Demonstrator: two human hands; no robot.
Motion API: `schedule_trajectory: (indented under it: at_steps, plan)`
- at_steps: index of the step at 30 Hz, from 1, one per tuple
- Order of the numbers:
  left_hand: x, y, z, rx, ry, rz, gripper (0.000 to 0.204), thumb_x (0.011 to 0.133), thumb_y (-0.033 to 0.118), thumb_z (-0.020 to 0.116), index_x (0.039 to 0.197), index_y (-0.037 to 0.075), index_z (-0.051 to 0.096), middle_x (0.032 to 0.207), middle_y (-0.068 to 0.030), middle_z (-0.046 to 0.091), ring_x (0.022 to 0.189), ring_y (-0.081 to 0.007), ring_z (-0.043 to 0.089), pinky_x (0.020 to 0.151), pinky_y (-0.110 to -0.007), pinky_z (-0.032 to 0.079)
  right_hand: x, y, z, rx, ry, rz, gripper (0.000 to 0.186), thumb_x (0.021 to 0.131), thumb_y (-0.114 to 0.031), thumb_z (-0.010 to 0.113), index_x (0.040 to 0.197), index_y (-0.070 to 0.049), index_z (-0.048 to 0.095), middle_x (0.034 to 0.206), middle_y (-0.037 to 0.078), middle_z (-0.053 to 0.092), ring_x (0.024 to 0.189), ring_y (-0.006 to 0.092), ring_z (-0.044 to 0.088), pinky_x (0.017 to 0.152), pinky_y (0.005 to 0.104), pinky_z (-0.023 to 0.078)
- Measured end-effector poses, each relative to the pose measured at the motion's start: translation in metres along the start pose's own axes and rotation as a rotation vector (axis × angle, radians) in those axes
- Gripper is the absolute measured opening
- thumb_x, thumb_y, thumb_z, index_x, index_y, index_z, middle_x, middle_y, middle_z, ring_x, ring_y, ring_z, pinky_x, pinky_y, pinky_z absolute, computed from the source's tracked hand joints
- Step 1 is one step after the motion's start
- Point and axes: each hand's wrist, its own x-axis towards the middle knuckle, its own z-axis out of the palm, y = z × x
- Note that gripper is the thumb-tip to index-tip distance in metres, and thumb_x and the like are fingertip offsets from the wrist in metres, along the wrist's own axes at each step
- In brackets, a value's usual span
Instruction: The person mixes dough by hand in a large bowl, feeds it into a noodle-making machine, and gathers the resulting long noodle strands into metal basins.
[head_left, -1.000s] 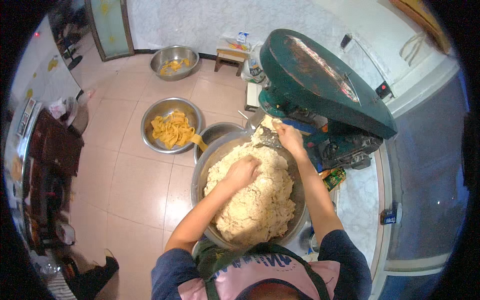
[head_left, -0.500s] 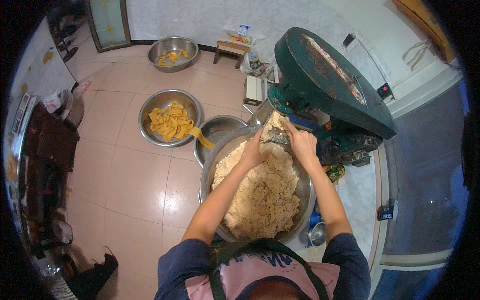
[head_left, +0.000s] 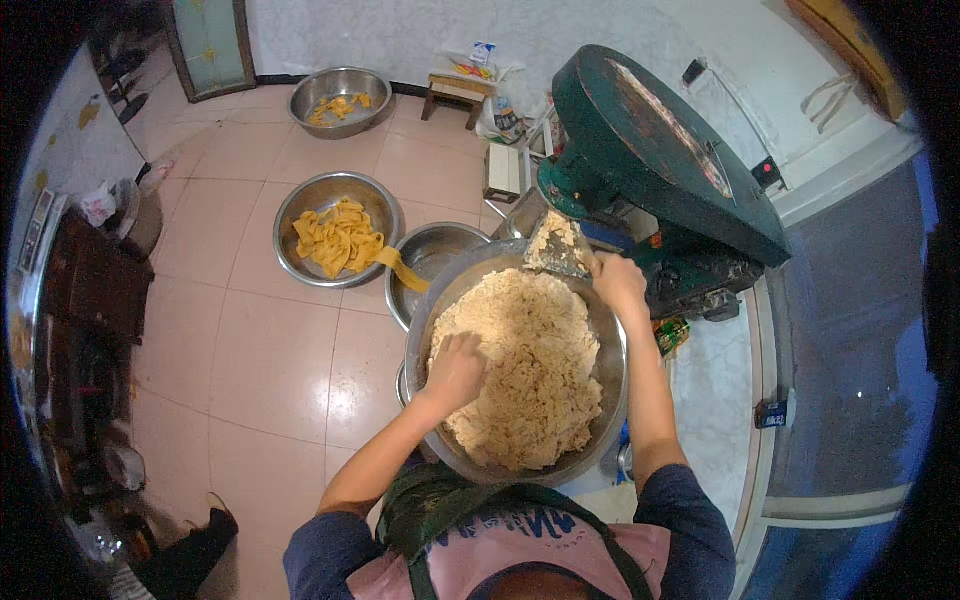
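Note:
A large metal basin (head_left: 418, 330) sits before me, heaped with pale yellow crumbly dough (head_left: 530, 370). Over the left part of the heap is my left hand (head_left: 457, 374), its fingers apart, bent loosely and holding nothing I can see. My right hand (head_left: 619, 284) is closed at the right edge of a metal feed trough (head_left: 572, 264) beyond the basin's far rim. Dough crumbs (head_left: 556, 238) lie on that trough, beneath the green belt-driven machine (head_left: 640, 160). The fingertips of my right hand are partly hidden.
Left of the basin stands an empty-looking metal bowl (head_left: 405, 300); a yellow dough strip (head_left: 400, 270) hangs across its rim. Another bowl (head_left: 285, 240) holds folded dough strips, and a farther bowl (head_left: 295, 100) holds scraps. A small wooden stool (head_left: 455, 88) stands by the wall. Someone's foot (head_left: 222, 512) shows lower left.
My left hand has drawn back from the trough, toward me and to the left, over the heap. My right hand has shifted slightly right and stays by the trough.

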Motion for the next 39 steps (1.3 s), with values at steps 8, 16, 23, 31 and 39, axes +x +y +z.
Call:
schedule_trajectory:
  at_steps: [8,16,23,31,39]
  plan:
    - [-0.061,0.056,-0.010,-0.197,-0.022,-0.176,0.013,0.079,0.009,0.061,0.090,0.003,0.064,0.093,-0.0131,0.059,0.091,-0.0293,0.057,0.079,-0.039,0.049,0.076,0.042,0.076,-0.179,0.350,-0.312,0.021,0.086,-0.018,0.053,0.104,-0.015,0.064,0.074,0.022,0.064,0.072,0.0390,0.064,0.063,0.0498,0.051]
    - [-0.065,0.059,-0.011,-0.061,0.137,-0.354,0.018,0.070,0.001,0.064,0.088,0.005,0.064,0.093,-0.0112,0.060,0.084,-0.0304,0.059,0.067,-0.039,0.052,0.014,-0.002,0.050,0.116,0.299,-0.361,0.027,0.090,-0.034,0.051,0.106,-0.021,0.068,0.083,0.023,0.065,0.078,0.0402,0.064,0.070,0.0489,0.052]
    - [-0.067,0.049,0.005,-0.079,0.196,-0.333,0.015,0.071,0.001,0.061,0.083,0.007,0.067,0.086,-0.0100,0.064,0.082,-0.0286,0.062,0.069,-0.038,0.051,0.072,0.026,0.056,0.127,0.361,-0.330,0.023,0.089,-0.028,0.052,0.102,-0.020,0.068,0.086,0.020,0.066,0.080,0.0373,0.064,0.070,0.0472,0.051]
    - [-0.075,0.039,0.011,-0.316,0.201,-0.233,0.021,0.071,-0.002,0.062,0.090,0.004,0.068,0.095,-0.0121,0.066,0.085,-0.0285,0.064,0.073,-0.036,0.053,0.035,-0.010,0.042,-0.145,0.360,-0.332,0.022,0.088,-0.019,0.050,0.103,-0.010,0.064,0.075,0.021,0.065,0.071,0.0367,0.064,0.057,0.0469,0.051]
    - [-0.087,-0.005,-0.047,-0.915,0.046,-0.378,0.011,0.083,0.002,0.060,0.092,-0.002,0.064,0.085,-0.0121,0.067,0.079,-0.0213,0.066,0.070,-0.031,0.052,0.021,-0.038,0.031,0.017,0.287,-0.058,0.039,0.095,-0.038,0.046,0.106,-0.007,0.066,0.085,0.021,0.066,0.067,0.0366,0.062,0.056,0.0466,0.050]
